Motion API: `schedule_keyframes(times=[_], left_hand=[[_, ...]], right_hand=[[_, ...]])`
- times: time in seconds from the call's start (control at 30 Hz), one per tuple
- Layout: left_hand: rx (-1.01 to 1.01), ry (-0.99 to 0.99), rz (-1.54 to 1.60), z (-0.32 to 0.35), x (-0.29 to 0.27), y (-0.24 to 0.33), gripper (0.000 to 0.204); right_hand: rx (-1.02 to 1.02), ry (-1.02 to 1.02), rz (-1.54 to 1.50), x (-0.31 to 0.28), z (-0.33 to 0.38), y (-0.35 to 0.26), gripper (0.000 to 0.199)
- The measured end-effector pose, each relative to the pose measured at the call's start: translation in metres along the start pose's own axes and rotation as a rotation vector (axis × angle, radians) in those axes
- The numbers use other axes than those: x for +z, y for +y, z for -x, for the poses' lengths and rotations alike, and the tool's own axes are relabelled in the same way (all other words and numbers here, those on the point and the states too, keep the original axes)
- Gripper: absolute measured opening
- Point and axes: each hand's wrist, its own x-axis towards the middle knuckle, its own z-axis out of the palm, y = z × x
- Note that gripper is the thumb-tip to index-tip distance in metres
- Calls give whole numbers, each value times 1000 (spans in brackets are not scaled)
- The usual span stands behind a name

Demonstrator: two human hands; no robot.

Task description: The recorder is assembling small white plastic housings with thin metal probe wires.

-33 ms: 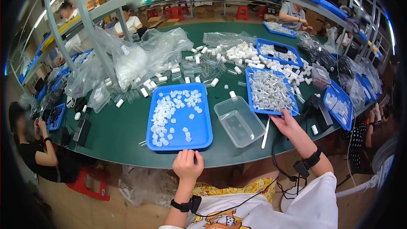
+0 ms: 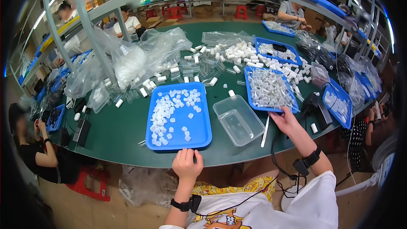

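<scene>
My left hand (image 2: 187, 164) curls over the table's near edge, its fingertips on the front rim of a blue tray (image 2: 202, 131) strewn with small white translucent pieces (image 2: 169, 112). To the right, my right hand (image 2: 285, 121) grips the near corner of a second blue tray (image 2: 251, 101), which is full of small clear tubes (image 2: 269, 89). Between the two trays stands an empty clear plastic box (image 2: 238, 119). A thin white stick (image 2: 265, 130) lies beside it, just left of my right hand. Both wrists wear black bands.
The round green table (image 2: 123, 131) carries clear bags (image 2: 140, 57), white caps (image 2: 237, 53) and more blue trays (image 2: 339, 101) toward the back and right. A seated person (image 2: 38, 148) works at the left, and others sit at the far side. A metal post (image 2: 87, 29) rises at the left.
</scene>
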Motion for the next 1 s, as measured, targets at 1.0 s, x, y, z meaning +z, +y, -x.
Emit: schedule_keyframes(times=[1.0], left_hand=[[-40, -81, -14, -4, -3, 5, 11]], right_hand=[[-91, -195, -53, 98, -40, -126, 33]])
